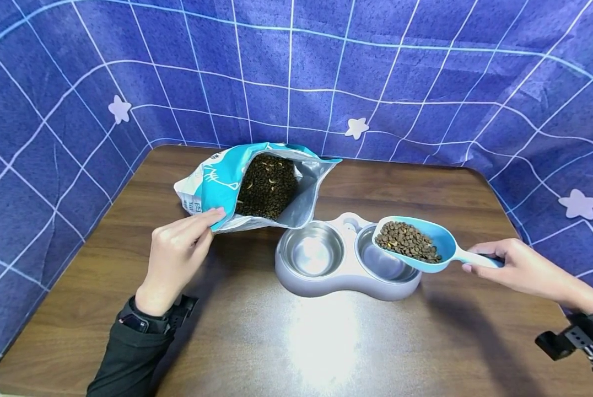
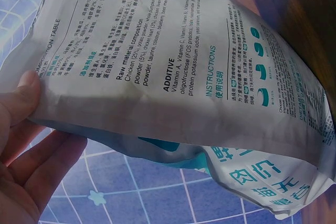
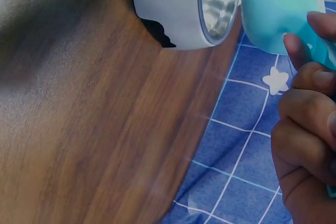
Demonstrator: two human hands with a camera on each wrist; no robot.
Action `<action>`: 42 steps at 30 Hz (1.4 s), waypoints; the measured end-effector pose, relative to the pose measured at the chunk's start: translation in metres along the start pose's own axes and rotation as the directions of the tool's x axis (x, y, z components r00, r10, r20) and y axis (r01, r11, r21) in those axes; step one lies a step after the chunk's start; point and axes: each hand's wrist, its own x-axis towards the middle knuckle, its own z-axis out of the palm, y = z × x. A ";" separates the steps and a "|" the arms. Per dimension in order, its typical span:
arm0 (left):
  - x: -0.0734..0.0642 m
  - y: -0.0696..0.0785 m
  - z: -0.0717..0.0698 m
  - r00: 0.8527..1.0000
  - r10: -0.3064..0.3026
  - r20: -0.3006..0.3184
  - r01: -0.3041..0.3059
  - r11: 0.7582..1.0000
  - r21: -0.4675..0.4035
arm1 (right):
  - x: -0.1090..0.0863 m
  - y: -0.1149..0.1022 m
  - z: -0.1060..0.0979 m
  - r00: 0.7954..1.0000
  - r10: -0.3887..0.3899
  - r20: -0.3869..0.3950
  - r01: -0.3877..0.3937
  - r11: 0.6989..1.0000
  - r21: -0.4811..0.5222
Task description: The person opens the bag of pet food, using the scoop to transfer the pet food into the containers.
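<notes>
In the head view my left hand [image 1: 179, 251] pinches the near edge of a blue and white pet food bag [image 1: 222, 179], tilted with its mouth open toward me. Dark kibble [image 1: 269, 184] fills much of it. The left wrist view shows the thumb and fingers on the printed bag wall [image 2: 157, 77]. My right hand [image 1: 517, 267] grips the handle of a light blue scoop [image 1: 442, 240], heaped with brown kibble [image 1: 408, 241]. The scoop hangs over the right bowl [image 1: 383, 264] of a double feeder [image 1: 348, 284]. The left bowl [image 1: 312, 251] shows bare shiny metal.
Everything is on a brown wooden table [image 1: 237, 342]. A blue cloth with white grid lines [image 1: 257, 66] surrounds its back and sides, and white stars [image 1: 357, 128] dot it. The bag's lip reaches the left bowl's back rim in the head view.
</notes>
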 end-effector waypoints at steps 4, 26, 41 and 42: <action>0.000 -0.001 0.000 1.000 -0.006 0.007 0.006 1.000 -0.003 | -0.001 0.003 0.000 1.000 -0.011 0.014 0.011 1.000 -0.020; 0.001 -0.002 0.001 1.000 0.016 -0.003 -0.016 1.000 0.008 | -0.002 0.007 -0.009 0.994 0.004 0.106 0.006 0.996 -0.093; 0.000 -0.001 0.000 1.000 0.010 0.005 -0.010 1.000 0.012 | 0.000 0.011 -0.015 0.991 -0.082 0.102 0.099 0.981 -0.168; 0.000 -0.001 0.000 1.000 0.009 0.005 -0.009 1.000 0.012 | 0.000 0.011 -0.016 0.991 -0.085 0.106 0.103 0.980 -0.169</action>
